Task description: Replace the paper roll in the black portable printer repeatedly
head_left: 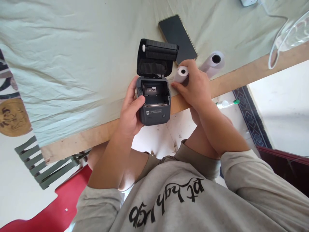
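Altogether one printer (154, 103), two paper rolls (181, 73), one phone (178, 38).

Person's wearing a light grey sweatshirt (193, 199), loose fit, soft-looking fabric with some creasing. Across the chest there's black lettering (166, 201) in a curvy script style, reading upside down from the head cam so I can't really make out the words. Both sleeves (243, 170) are pushed up, bunched into thick folds, forearms bare below that. The left hand (130, 112) and right hand (193, 85) are bare too, with no rings, watch or bands.
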A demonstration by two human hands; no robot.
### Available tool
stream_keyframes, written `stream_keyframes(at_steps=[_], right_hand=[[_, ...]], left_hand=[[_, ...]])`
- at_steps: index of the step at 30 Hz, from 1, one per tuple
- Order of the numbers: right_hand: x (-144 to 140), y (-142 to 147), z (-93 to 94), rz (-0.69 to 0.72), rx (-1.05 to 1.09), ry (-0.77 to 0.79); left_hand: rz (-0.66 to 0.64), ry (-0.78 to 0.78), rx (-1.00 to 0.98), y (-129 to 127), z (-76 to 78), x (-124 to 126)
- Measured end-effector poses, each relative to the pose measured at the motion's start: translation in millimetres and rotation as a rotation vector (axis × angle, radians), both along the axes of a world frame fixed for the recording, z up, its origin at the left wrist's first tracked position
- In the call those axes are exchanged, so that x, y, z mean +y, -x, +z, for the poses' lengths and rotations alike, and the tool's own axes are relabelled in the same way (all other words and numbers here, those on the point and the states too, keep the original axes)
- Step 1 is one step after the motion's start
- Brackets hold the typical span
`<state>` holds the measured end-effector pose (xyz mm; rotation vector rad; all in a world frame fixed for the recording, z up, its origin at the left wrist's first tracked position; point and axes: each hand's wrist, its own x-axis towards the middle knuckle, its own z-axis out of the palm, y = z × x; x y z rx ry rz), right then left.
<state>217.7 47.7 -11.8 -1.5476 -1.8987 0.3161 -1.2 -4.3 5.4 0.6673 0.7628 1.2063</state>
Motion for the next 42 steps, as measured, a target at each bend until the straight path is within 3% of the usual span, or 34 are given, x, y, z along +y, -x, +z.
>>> stream_keyframes(at_steps=[5,9,11,15,18,23,26,28,31,33,36,37,40,42], right_hand=[[-21.7,-11.5,24.0,0.054,-0.043,-0.162],[-22.2,-37.1,44.5,-0.086,-0.074,-0.449],[-11.1,-47.2,41.7,-0.183,-0.093,-0.389],[8.9,-51.9,25.1,-0.33,-0.085,-0.011],[9.2,-49.5,22.7,-0.366,-0.086,0.073],[-0.9,-51.8,26.1,-0.275,0.009,-0.041],[-1.4,-60.7,18.2,-0.187,0.278,-0.179],[2.9,-72.2,9.9,-0.077,0.528,-0.107],[15.1,-91.3,-1.2,0.083,0.795,0.151],[21.9,-94.7,-2.9,0.025,0.883,0.217],[18.5,-75.0,8.7,-0.147,0.954,0.024],[13.1,-63.3,15.6,-0.166,0.945,-0.143],[-9.3,-25.6,35.5,-0.033,0.721,-0.324],[-22.3,-4.5,41.6,0.098,0.6,-0.355]], left_hand=[[-0.001,-0.029,0.005,1.5,-2.3,0.0],[-0.018,-0.02,0.023,1.8,-2.1,0.3],[-0.016,-0.016,0.038,1.7,-0.7,0.4],[-0.035,-0.017,0.055,1.9,2.6,0.5],[-0.053,-0.012,0.065,2.2,3.6,0.7],[-0.048,-0.02,0.064,1.3,3.7,0.8],[-0.041,-0.019,0.066,0.8,4.0,0.6],[-0.039,-0.012,0.071,0.7,4.3,0.5],[-0.029,-0.004,0.076,0.8,4.9,0.2],[-0.028,0.002,0.083,0.9,5.5,-0.1],[-0.038,0.007,0.086,1.2,6.3,-0.2],[-0.041,0.006,0.081,1.3,6.4,-0.2],[-0.043,0.013,0.066,1.4,5.9,0.0],[-0.038,0.022,0.066,0.8,5.1,-0.3]])
